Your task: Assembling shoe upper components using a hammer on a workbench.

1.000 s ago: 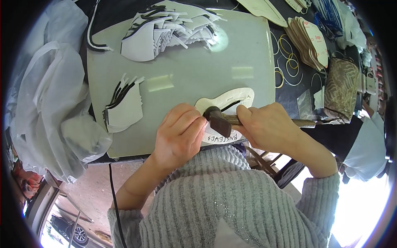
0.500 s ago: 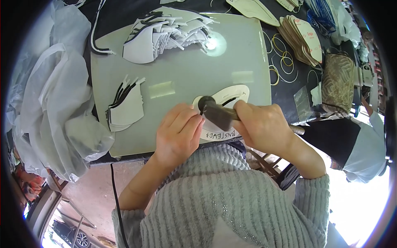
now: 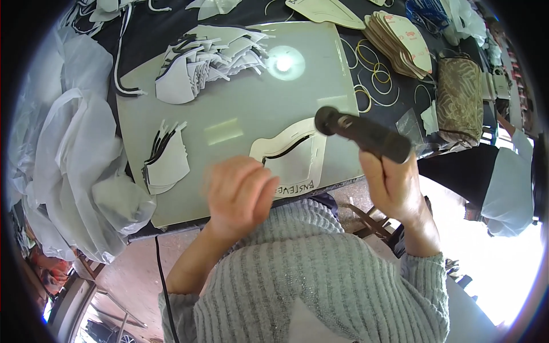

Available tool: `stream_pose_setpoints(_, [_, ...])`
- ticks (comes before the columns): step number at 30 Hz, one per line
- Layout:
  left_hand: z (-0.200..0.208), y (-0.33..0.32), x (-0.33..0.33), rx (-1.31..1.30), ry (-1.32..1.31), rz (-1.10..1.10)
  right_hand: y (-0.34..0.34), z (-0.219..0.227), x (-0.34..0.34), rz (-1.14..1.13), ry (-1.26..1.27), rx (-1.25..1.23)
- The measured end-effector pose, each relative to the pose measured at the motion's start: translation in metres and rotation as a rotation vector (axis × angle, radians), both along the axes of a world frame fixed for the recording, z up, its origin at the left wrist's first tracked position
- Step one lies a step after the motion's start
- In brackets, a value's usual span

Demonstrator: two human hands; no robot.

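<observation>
My right hand (image 3: 394,188) is closed round the handle of a hammer (image 3: 372,137). The dark hammer head is raised above the table's near right edge, to the right of a cream card template (image 3: 321,150). Inside the template's cut-out lies a pale piece (image 3: 293,168) with a black strip along its curved upper edge. My left hand (image 3: 237,194) hovers at the template's left side, fingers curled but smeared by motion; whether it holds anything is not visible.
A small stack of white pieces (image 3: 168,168) lies left on the grey board (image 3: 240,108), with a larger pile (image 3: 203,60) behind. Plastic bags (image 3: 74,154) crowd the left. Cord loops (image 3: 372,71), stacked cards (image 3: 397,43) and a patterned roll (image 3: 459,100) sit right. A person's sleeve (image 3: 509,194) shows beyond.
The hammer has lifted away from the template and swung right and up with my right hand. My left hand has drawn back slightly toward me, uncovering the template and black strip. The view has shifted.
</observation>
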State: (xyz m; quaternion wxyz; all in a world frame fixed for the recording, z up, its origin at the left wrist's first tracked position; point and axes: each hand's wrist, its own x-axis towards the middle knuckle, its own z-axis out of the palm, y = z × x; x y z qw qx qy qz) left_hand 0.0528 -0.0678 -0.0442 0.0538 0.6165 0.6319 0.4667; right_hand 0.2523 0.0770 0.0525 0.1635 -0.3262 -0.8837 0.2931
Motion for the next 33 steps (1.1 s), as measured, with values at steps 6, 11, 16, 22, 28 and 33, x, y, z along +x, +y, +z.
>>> stream_pose_setpoints(6, [-0.002, 0.003, 0.016, -0.152, 0.155, -0.169, 0.001, -0.023, -0.01, 0.16, -0.465, 0.047])
stream_pose_setpoints(11, [0.013, 0.023, 0.024, -0.411, 0.268, -0.03, 0.015, -0.029, -0.009, -0.011, -0.078, -0.22])
stream_pose_setpoints(16, [0.018, 0.031, 0.029, -0.46, 0.336, -0.134, 0.006, -0.073, -0.027, -0.278, 0.296, -0.849])
stream_pose_setpoints(22, [0.028, 0.046, 0.029, -0.656, 0.295, -0.262, -0.001, -0.081, -0.047, -0.398, 0.303, -0.829])
stream_pose_setpoints(28, [0.027, 0.05, 0.026, -0.592, 0.296, -0.313, 0.003, -0.08, -0.051, -0.384, 0.252, -0.793])
stream_pose_setpoints(33, [0.075, 0.013, -0.082, -0.215, -0.105, -0.074, 0.005, -0.078, -0.058, -0.381, 0.278, -0.922])
